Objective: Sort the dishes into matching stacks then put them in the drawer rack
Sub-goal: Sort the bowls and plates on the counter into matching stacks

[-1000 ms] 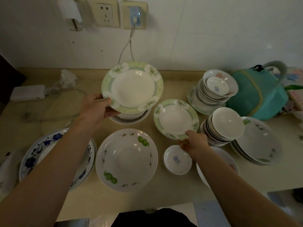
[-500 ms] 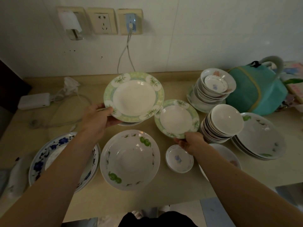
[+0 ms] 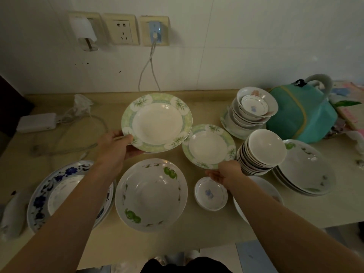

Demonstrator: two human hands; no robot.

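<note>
- Two green-rimmed plates, round, glossy and shallow, are both held face-up above the beige worktop (image 3: 197,233).
- The left hand (image 3: 116,149) pinches the rim of the larger green-rimmed plate (image 3: 156,123), tilted slightly toward the camera.
- The right hand (image 3: 224,174) grips the near edge of the smaller green-rimmed plate (image 3: 208,145).
- One stack of plain white bowls (image 3: 260,152) leans just beside it.

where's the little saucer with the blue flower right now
In the head view, the small saucer sits on the counter right of centre, beside the big green-fruit bowl, just under the right hand.
</note>
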